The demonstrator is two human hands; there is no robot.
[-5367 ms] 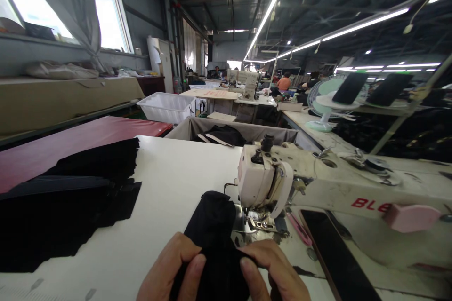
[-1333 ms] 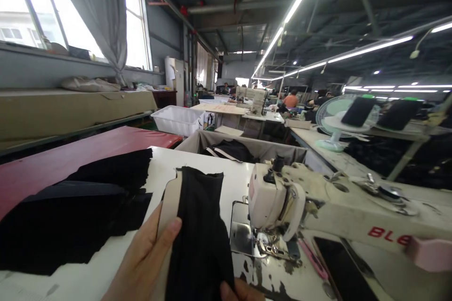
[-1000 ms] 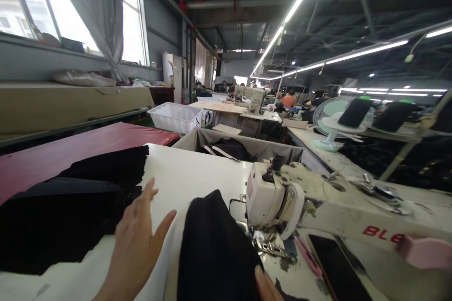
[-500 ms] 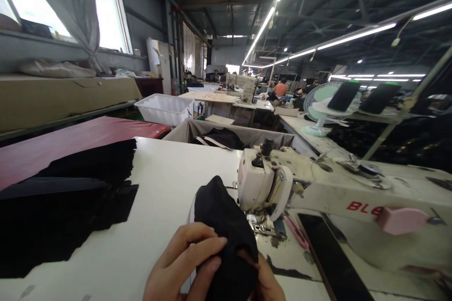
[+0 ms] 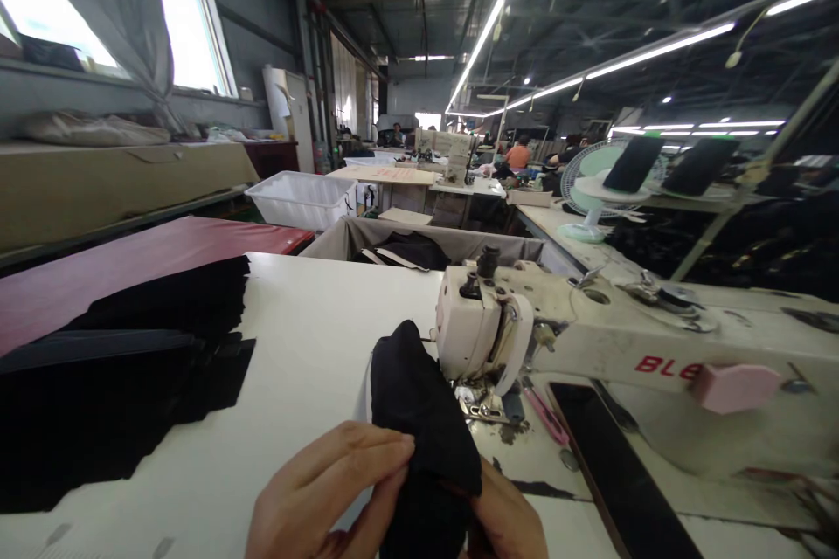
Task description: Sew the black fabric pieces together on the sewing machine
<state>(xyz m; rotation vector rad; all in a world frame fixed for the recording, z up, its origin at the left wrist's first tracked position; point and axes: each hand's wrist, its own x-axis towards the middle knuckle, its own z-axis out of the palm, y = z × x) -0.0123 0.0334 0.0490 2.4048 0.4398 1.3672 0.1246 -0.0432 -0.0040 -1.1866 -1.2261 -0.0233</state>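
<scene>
A black cloth piece [image 5: 419, 410] with a pale edge on its left side is held up over the white table, just left of the sewing machine head [image 5: 468, 323]. My left hand [image 5: 334, 489] pinches the cloth's left side between thumb and fingers. On the right side, my right hand [image 5: 508, 511] grips the lower part of the cloth, its fingertips hidden behind the fabric. The needle area and metal presser plate [image 5: 485, 409] are beside the cloth.
Stacked black fabric pieces [image 5: 131, 384] cover the table's left. A dark phone [image 5: 622, 472] and pink snips [image 5: 547, 412] lie right of the machine head. Behind are a grey cloth-lined bin [image 5: 328, 240], a white crate [image 5: 301, 196] and a fan [image 5: 593, 183].
My left hand has shifted slightly left and its fingers have drawn closer together. My right hand has moved a little right, and the opening in the cloth's fold has narrowed.
</scene>
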